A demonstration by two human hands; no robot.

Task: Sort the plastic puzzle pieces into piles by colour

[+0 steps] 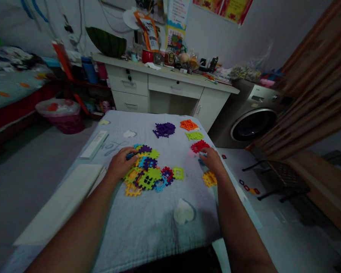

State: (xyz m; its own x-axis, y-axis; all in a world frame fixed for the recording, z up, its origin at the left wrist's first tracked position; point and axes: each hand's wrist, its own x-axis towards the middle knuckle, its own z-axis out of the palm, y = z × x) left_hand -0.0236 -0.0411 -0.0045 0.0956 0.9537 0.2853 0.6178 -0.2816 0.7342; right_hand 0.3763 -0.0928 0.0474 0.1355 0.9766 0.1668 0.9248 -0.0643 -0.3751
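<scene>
My left hand (pixel 121 162) is closed at the left edge of a mixed heap of interlocking plastic tiles (pixel 149 178). A dark blue tile (pixel 130 156) shows between its fingertips. Over on the right side of the table, my right hand (pixel 211 160) pinches a blue tile (pixel 203 154), partly hidden by the fingers. Just beyond it lies a pile of red tiles (pixel 199 145), and closer to me a pile of yellow tiles (pixel 209 179). Green tiles (pixel 194 135), orange tiles (pixel 188 124) and purple tiles (pixel 165 129) form separate piles farther back.
A pale cloth (pixel 159 231) covers the table. Along its left side lie a long white box (pixel 62 204) and a smaller white box (pixel 94 145). Behind stand a cluttered white desk (pixel 130 81) and a washing machine (pixel 244 110). Several tiles lie on the floor at right.
</scene>
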